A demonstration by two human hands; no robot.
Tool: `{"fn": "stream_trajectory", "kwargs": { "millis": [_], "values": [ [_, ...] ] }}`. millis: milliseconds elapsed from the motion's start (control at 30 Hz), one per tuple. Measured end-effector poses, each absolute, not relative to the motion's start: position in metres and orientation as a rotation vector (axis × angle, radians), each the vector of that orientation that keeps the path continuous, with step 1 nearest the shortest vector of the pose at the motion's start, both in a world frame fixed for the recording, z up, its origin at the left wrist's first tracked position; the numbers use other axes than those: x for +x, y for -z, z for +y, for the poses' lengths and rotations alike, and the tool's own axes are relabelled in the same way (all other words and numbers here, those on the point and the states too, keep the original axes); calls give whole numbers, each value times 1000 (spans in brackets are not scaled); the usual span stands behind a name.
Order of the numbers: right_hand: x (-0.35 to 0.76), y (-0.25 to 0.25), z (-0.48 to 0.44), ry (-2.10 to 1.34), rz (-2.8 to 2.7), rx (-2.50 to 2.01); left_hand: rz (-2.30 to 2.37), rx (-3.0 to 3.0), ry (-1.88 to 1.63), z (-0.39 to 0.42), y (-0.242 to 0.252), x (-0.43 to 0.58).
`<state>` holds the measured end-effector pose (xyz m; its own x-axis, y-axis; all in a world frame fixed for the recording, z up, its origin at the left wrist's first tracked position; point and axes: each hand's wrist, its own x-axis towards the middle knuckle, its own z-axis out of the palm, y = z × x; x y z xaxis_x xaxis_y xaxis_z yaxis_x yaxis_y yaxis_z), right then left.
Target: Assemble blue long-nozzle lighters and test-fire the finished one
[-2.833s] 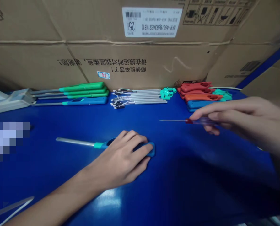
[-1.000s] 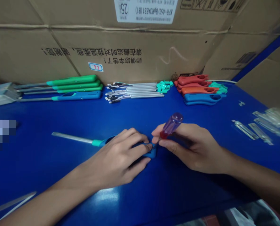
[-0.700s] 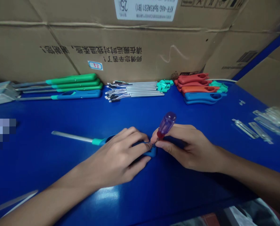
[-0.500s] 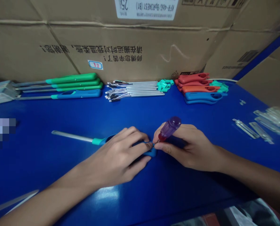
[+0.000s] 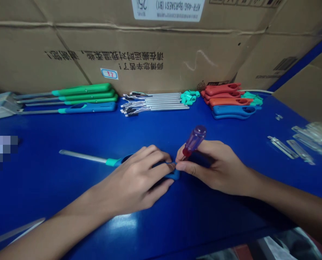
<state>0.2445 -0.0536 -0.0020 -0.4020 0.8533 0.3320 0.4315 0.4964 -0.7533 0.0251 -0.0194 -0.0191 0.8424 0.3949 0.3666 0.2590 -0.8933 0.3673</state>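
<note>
A blue long-neck lighter [image 5: 117, 162] with a teal collar and a metal tube lies on the blue table, its tube pointing left. My left hand [image 5: 142, 177] is closed over its handle, pressing it to the table and hiding most of it. In my right hand [image 5: 220, 168] is a screwdriver [image 5: 196, 139] with a clear purple handle and a red collar, pinched low between thumb and fingers. The screwdriver stands nearly upright, its tip down at the handle's right end; fingers hide the exact contact point.
Along the back lie green and blue lighters [image 5: 85, 97], metal tubes with wires [image 5: 163, 101], teal collars [image 5: 189, 96], and red, orange and blue handle shells [image 5: 228, 97]. Clear fuel tanks [image 5: 301, 151] lie at the right. A cardboard wall [image 5: 177, 43] closes the back.
The screwdriver has tilted more upright, its handle top moving slightly up and left. My right hand has shifted a little with it; my left hand and the lighter stay put.
</note>
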Motion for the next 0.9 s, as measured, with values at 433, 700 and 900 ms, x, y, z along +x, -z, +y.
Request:
{"fn": "stream_trajectory", "kwargs": {
  "millis": [433, 700, 900],
  "values": [
    [246, 0, -54, -712, -2096, -1002, 508, 2738, -615, -19, 23, 24],
    [246, 3, -54, -771, -2064, -950, 508, 2750, -617, -19, 22, 24],
    [244, 6, -54, -769, -2018, -934, 520, 2757, -618, -20, 24, 24]
  ]
}}
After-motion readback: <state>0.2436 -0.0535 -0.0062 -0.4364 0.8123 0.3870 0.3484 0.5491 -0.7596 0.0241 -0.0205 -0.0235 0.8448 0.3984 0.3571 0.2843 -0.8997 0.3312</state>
